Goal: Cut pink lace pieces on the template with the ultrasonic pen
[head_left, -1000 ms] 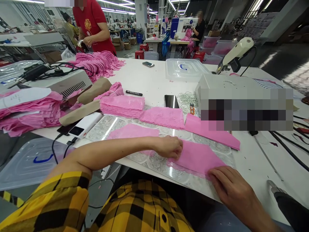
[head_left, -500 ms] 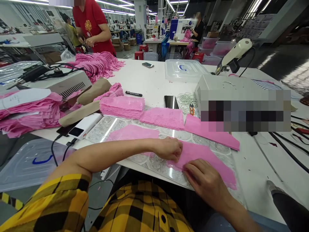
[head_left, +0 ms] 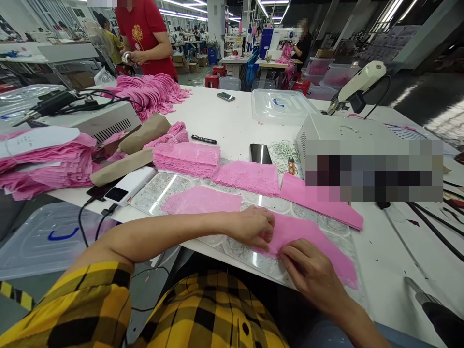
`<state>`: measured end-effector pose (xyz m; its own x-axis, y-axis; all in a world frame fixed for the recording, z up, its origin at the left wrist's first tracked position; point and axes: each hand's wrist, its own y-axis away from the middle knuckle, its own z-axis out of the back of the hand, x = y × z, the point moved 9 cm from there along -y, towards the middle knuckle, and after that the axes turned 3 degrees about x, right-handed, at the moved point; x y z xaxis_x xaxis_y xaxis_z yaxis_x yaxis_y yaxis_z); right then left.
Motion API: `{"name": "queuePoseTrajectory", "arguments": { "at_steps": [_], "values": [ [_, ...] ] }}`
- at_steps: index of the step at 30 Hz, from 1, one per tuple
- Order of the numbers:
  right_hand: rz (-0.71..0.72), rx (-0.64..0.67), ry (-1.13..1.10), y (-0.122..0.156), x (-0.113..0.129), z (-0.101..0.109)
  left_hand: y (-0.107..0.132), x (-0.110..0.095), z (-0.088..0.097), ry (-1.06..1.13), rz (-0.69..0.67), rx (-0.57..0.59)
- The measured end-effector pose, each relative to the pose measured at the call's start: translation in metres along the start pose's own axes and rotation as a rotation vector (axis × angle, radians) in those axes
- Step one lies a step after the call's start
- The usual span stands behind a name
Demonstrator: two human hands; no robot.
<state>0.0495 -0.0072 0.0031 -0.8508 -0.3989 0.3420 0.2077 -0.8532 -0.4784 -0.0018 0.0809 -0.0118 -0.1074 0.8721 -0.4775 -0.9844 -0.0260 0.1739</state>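
Note:
A pink fabric piece (head_left: 315, 241) lies flat on a clear patterned sheet (head_left: 163, 188) at the table's front edge. My left hand (head_left: 253, 227) curls its fingers down onto the piece's left end. My right hand (head_left: 308, 270) presses on the near edge of the same piece, fingers bent together. Another flat pink piece (head_left: 201, 200) lies just left of my left forearm. Behind them sit a thick stack of pink lace (head_left: 186, 158), a single lace piece (head_left: 246, 176) and a pink strip (head_left: 319, 200).
A white machine box (head_left: 326, 133) stands at the right with cables (head_left: 431, 227) trailing forward. A phone (head_left: 260, 153), small scissors (head_left: 291, 166), a black marker (head_left: 204, 139), a power bank (head_left: 125, 186) and pink piles (head_left: 47, 164) surround the sheet. A person in red (head_left: 147, 34) stands at the far side.
My right hand slid left along the pink piece from its right corner toward my left hand, and the piece flattened out. My left hand stayed in place.

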Motion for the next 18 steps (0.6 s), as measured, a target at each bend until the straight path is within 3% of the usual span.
{"name": "queuePoseTrajectory", "arguments": {
  "at_steps": [6, 12, 15, 18],
  "values": [
    [-0.017, 0.011, -0.02, 0.0, -0.004, -0.002, 0.017, -0.015, -0.004, -0.185, -0.034, -0.187],
    [-0.025, 0.005, -0.025, 0.001, -0.005, -0.002, 0.01, -0.025, -0.009, -0.334, -0.009, -0.27],
    [-0.042, -0.042, 0.033, 0.001, -0.006, 0.003, 0.004, -0.022, -0.005, -0.289, 0.031, -0.29],
    [-0.068, -0.073, 0.146, 0.004, -0.012, 0.008, 0.005, -0.011, 0.006, -0.094, 0.081, -0.324]
  ]
}}
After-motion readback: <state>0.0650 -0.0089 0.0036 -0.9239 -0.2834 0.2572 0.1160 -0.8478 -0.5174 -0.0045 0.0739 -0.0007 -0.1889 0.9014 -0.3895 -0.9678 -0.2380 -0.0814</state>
